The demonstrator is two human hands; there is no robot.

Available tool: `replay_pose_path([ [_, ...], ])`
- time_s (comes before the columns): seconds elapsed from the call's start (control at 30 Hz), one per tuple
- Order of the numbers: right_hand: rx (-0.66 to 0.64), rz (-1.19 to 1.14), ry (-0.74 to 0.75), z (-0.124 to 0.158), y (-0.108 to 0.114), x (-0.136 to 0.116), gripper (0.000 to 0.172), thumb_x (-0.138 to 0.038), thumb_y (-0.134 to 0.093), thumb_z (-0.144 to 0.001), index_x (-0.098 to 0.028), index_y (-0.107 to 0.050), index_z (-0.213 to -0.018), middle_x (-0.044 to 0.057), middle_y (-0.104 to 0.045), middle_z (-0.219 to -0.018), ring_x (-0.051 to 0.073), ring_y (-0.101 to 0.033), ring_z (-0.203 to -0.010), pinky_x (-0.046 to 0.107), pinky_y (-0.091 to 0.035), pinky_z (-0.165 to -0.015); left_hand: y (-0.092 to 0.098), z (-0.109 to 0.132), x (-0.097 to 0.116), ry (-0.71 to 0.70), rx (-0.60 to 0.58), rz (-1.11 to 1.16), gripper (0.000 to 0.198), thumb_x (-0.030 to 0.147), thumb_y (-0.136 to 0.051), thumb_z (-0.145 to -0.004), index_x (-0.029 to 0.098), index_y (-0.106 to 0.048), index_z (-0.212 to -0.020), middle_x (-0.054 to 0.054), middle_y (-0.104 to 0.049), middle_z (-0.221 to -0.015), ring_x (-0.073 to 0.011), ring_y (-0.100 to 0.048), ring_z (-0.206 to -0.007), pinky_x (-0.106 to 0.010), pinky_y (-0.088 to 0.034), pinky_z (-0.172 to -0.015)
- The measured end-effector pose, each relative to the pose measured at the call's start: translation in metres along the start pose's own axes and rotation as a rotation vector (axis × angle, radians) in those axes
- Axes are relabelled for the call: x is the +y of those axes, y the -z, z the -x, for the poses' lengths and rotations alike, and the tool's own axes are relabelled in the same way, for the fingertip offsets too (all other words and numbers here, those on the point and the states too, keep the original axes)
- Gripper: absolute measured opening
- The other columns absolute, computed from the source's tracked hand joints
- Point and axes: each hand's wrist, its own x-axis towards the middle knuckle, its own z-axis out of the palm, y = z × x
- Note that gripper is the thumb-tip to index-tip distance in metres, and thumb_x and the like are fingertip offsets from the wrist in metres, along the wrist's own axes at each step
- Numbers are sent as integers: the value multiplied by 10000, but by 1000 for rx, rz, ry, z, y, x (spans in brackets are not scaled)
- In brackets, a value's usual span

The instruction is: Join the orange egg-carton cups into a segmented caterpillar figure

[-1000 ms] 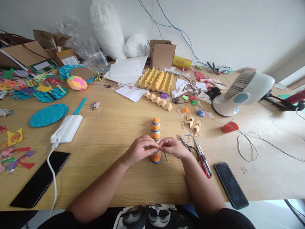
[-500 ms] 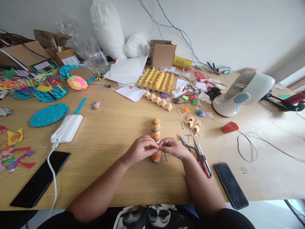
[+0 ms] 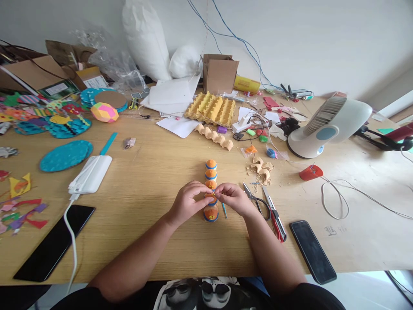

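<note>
An orange row of egg-carton bumps (image 3: 211,174) with blue bands lies lengthwise in front of me. Small yellow shapes show on its nearer bumps. Over the fourth bump, my left hand (image 3: 189,201) is closed in a pinch from the left side. Fingertips of my right hand (image 3: 235,199) also pinch there, meeting the left ones. Whatever they hold is too small to make out. Beside the row, below my right fingers, lies a thin blue stick (image 3: 224,210).
Scissors (image 3: 258,200) and a red-handled cutter knife (image 3: 275,215) lie right of my hand, near a phone (image 3: 312,252). Carton scraps (image 3: 260,168) and a white fan (image 3: 325,127) are farther right. A power bank (image 3: 93,174) and black tablet-like device (image 3: 54,243) lie left.
Both hands have shifted slightly, their fingertips lifting away a little from the row. More of the fourth bump and the blue stick now shows.
</note>
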Motion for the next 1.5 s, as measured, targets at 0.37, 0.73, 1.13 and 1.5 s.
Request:
replay_pose_path([
  [0.37,8,34,32,-1,-2,4,359,-496,-821,-781,-170,-701,-868,8,-632,-759,128,-530,-698,261,-436,-656,-5,2,0,-105,84,-122,46,216,-746,-892,232,-744,-935,-17,-786,-874,-163,-707,-793,-326,-558,-760],
  [0.73,37,34,52,-3,-3,9,339,-494,-799,-804,-177,-692,-862,11,-633,-775,132,-534,-701,267,-444,-668,-7,3,4,-121,135,-175,51,218,-731,-906,241,-759,-943,-16,-799,-876,-170,-720,-801,-342,-567,-763],
  [1.13,37,27,43,-3,-4,9,328,-480,-810,-793,-178,-699,-860,12,-644,-782,135,-547,-711,269,-452,-678,-7,2,7,-141,154,-176,59,215,-721,-910,242,-764,-940,-17,-799,-863,-171,-722,-788,-338,-573,-764],
  [1.5,25,1,23,-3,-5,10,318,-464,-809,-797,-171,-697,-850,5,-641,-777,129,-554,-713,266,-455,-696,-7,3,5,-130,137,-134,80,188,-727,-901,241,-761,-952,-15,-796,-877,-166,-715,-800,-329,-569,-769],
])
